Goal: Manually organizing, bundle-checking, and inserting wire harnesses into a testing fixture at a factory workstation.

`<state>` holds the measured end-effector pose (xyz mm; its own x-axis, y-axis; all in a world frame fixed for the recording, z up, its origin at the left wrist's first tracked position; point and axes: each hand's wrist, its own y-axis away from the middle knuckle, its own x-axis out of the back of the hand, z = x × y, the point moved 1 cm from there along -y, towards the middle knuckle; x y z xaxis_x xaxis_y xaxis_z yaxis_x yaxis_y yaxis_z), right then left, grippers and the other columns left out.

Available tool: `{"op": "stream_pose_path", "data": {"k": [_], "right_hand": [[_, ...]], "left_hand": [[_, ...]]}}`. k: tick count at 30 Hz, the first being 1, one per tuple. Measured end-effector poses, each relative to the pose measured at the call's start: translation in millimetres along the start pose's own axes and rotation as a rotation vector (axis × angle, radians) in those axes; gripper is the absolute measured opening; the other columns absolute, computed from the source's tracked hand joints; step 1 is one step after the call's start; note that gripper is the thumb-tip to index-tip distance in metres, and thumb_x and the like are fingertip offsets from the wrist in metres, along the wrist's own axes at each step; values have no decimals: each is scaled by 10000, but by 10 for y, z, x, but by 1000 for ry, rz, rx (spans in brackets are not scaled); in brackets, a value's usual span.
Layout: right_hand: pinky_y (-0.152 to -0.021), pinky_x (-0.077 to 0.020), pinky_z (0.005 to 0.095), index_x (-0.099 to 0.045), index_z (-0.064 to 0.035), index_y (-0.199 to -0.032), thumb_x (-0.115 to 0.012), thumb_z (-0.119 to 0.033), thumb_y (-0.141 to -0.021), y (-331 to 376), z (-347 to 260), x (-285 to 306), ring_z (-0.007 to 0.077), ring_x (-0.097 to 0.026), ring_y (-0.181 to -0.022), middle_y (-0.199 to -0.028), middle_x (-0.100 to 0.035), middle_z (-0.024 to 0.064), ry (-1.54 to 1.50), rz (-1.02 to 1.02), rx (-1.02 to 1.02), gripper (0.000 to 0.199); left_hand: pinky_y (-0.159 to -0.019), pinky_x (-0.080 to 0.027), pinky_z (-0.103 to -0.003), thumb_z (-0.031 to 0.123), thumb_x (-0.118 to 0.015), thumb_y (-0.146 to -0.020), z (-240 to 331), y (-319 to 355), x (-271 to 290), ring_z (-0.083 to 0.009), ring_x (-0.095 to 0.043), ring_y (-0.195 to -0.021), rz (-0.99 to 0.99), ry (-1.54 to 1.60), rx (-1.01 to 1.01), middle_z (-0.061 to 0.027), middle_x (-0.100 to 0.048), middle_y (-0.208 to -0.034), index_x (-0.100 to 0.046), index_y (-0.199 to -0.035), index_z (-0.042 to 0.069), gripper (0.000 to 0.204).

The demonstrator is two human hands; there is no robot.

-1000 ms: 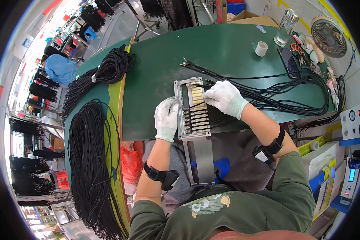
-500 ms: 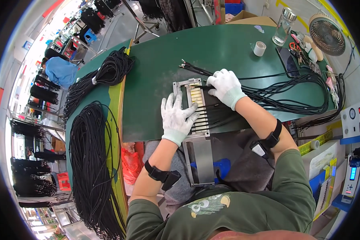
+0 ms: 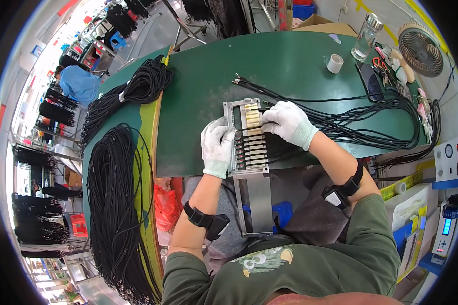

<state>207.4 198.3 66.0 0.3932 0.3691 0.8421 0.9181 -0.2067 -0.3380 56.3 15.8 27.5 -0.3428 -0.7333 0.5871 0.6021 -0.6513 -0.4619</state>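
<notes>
A metal slotted fixture (image 3: 251,171) lies at the front edge of the green table, with several black cables side by side in its lower slots and pale bare slots higher up. My right hand (image 3: 290,123), in a white glove, pinches a black cable (image 3: 248,129) at the fixture's right side, and that cable crosses a slot. My left hand (image 3: 217,146), gloved too, has its fingers curled together at the left side, by the cable's end; what its fingertips hold is hidden. Above the right hand, loose cable ends (image 3: 237,80) lie on the table.
Looped black cables (image 3: 404,137) spread over the right of the table. A tape roll (image 3: 335,63), a phone (image 3: 370,81), a glass bottle (image 3: 366,38) and a fan (image 3: 421,49) stand or lie at the far right. Big cable bundles (image 3: 118,203) fill the left, beyond a wooden edge strip.
My left hand has drawn back from lying spread over the fixture and curled at its left side, uncovering the seated cables. My right hand has moved down along the fixture to a lower slot.
</notes>
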Motion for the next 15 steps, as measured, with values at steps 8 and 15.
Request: {"op": "stream_pose_path", "data": {"k": [8, 15], "right_hand": [[-813, -435, 371, -633, -125, -816, -720, -173, -719, -40, -60, -78, 253, -569, -897, -800, -618, 20, 84, 51, 38, 139], [-819, -431, 371, -622, -143, -806, -714, -162, -711, -67, -82, -120, 232, -565, -911, -806, -609, 7, 198, 65, 58, 134]], "left_hand": [[-955, -456, -394, 216, -657, -866, -110, -10, 26, -295, -604, -1067, 12, -22, 119, -131, -687, -1094, -712, -946, 50, 192], [-946, -462, -381, 218, -647, -873, -149, -14, 16, -284, -621, -1029, -14, 25, 121, -118, -699, -1053, -712, -954, 44, 204]]}}
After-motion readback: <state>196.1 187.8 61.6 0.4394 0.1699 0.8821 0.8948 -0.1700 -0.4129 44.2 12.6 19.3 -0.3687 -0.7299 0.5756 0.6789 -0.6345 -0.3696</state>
